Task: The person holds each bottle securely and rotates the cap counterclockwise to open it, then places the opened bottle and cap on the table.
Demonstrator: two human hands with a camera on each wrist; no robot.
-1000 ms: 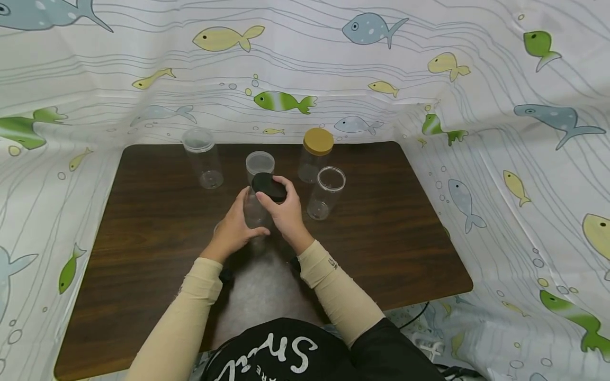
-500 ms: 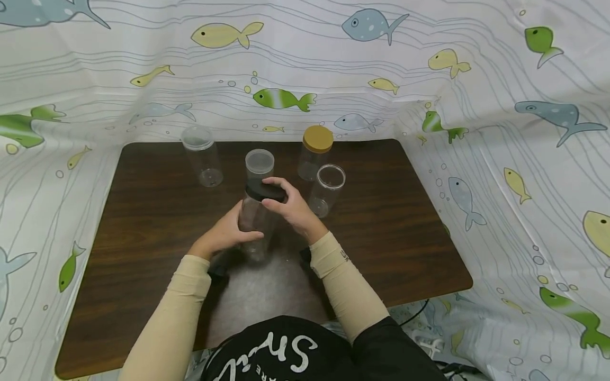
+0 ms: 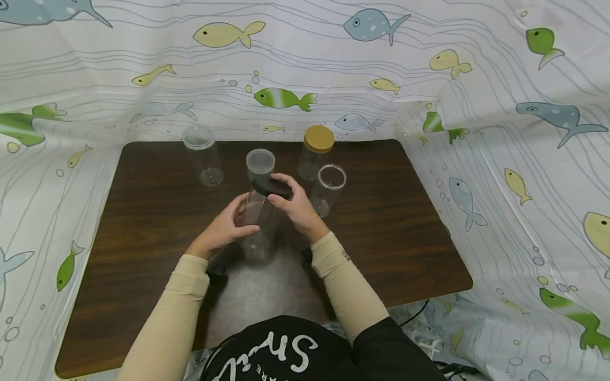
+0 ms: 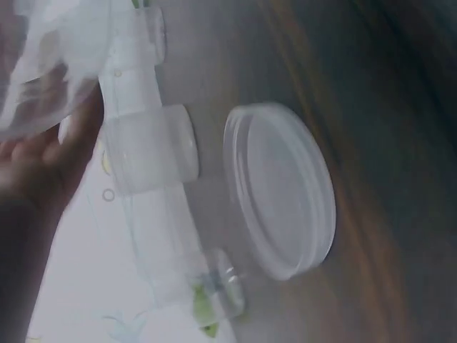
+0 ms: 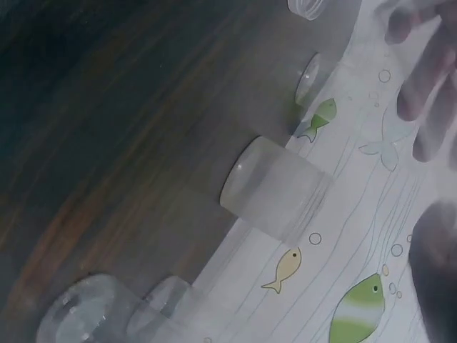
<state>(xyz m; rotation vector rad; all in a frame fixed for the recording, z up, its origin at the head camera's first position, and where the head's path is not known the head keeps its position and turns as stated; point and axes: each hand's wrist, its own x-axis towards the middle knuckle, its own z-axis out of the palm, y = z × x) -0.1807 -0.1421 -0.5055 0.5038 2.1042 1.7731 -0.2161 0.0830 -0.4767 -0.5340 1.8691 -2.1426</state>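
Observation:
In the head view my left hand grips a clear plastic jar around its side, with the thumb across the near face. Over the jar's mouth, my right hand pinches a black lid by its edge. The lid sits slightly to the right of the mouth. Whether lid and rim touch, I cannot tell. The held jar fills the upper left corner of the left wrist view, blurred, beside my left hand.
A jar with a frosted lid stands just behind the hands. A yellow-lidded jar and an open clear jar stand at right, another clear jar at back left. The left wrist view shows a clear lid-like disc.
The jar and lid came down and toward me in the first half second. Since then, the lid has shifted right and slightly up relative to the jar. The other jars keep their places.

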